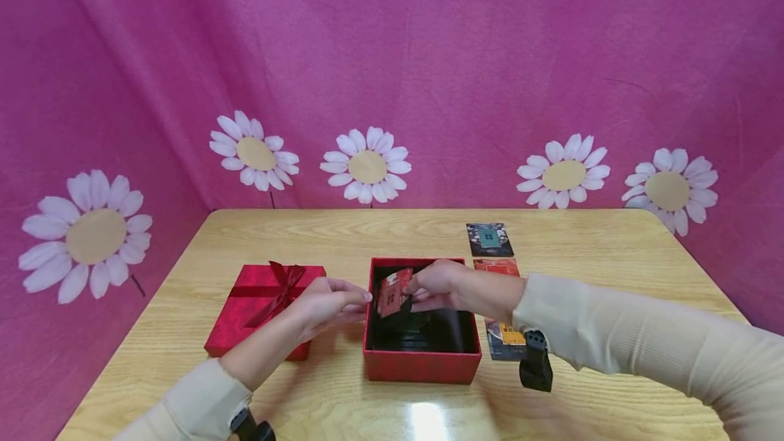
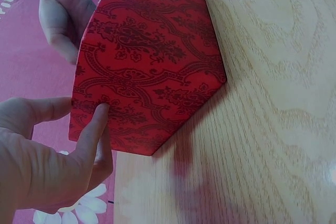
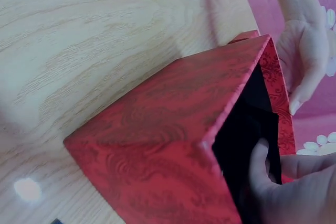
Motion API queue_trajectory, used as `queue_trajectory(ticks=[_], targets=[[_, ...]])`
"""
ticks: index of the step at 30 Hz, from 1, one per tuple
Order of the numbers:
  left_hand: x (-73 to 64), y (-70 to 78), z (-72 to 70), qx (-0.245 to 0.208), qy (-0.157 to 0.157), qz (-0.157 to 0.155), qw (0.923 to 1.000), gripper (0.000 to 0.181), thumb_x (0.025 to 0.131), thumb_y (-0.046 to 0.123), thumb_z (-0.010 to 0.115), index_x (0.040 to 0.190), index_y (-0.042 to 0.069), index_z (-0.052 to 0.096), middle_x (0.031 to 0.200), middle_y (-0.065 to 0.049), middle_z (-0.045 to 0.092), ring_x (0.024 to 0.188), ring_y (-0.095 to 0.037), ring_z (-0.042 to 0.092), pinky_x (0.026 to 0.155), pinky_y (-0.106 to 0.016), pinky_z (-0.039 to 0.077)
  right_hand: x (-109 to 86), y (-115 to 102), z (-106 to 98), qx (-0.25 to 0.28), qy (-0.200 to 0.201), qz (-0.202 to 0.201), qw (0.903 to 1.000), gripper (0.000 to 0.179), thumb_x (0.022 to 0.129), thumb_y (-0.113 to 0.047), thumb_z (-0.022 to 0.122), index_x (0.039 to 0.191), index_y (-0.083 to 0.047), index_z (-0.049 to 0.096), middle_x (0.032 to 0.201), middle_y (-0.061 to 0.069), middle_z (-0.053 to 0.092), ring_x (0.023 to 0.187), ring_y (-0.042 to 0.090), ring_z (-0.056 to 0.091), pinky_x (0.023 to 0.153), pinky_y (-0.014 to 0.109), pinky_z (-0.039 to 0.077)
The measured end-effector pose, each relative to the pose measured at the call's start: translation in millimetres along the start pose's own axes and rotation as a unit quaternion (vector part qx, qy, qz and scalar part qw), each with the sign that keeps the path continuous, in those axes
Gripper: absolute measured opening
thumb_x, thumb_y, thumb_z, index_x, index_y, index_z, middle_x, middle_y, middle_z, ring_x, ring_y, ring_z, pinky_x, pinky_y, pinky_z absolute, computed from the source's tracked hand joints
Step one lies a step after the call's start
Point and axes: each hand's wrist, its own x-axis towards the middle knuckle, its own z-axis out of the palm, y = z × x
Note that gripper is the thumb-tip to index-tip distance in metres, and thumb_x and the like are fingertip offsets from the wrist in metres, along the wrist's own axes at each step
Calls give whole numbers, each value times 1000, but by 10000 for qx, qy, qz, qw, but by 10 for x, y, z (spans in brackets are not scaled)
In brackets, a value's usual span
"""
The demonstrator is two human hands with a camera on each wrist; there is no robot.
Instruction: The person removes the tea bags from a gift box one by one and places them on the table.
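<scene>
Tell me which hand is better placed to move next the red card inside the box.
Probably the right hand: it has that red card in its grip, while the left hand only touches the box.

Around 1 open box (image 1: 422, 367) count 1 lid (image 1: 235, 322) at 9 o'clock, with 1 bow (image 1: 286, 289), and 4 cards: 1 held card (image 1: 392, 297), plus 3 table cards (image 1: 499, 244) at 1, 2 and 3 o'clock (the box's dark inside defies counting). Also 2 hands (image 1: 437, 281), 2 black wrist devices (image 1: 535, 366), 1 table (image 1: 612, 237), and 5 daisies (image 1: 367, 167): 3 from 9 to 11 o'clock, 2 from 1 to 2.
</scene>
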Motion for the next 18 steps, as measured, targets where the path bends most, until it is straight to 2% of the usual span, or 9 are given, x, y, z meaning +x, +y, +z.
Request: queue_trajectory(ticks=[4,10,14,18], targets=[[-4,-6,-11,-27,-65,43,10000,28,90,9,64,111,-10,62,111,-20,70,91,-19,71,87,-34,59,-70,0,-73,-193,105,-67,9997,30,90,2,54,119,11,58,92,7,62,76,11,59,93,38,55],[-9,1,-17,-9,-55,38,10000,30,90,10,64,113,-10,62,113,-22,68,90,-19,71,87,-34,59,-192,-24,-187,-456,277,-82,9985,34,91,-3,57,123,7,56,103,10,64,80,12,57,89,33,58],[-5,1,-13,52,-17,-14,10000,31,90,12,64,114,-8,62,115,-24,67,92,-19,72,88,-35,58,-264,-26,-269,-478,241,-157,9984,37,91,-4,56,127,8,54,108,12,63,81,13,56,90,34,57],[-4,-5,-9,83,-6,-26,10000,31,91,12,64,114,-8,61,116,-25,67,93,-21,72,89,-37,57,-309,-19,-358,-423,137,-278,9986,39,92,-6,57,128,8,52,105,10,63,80,13,55,89,33,58]])
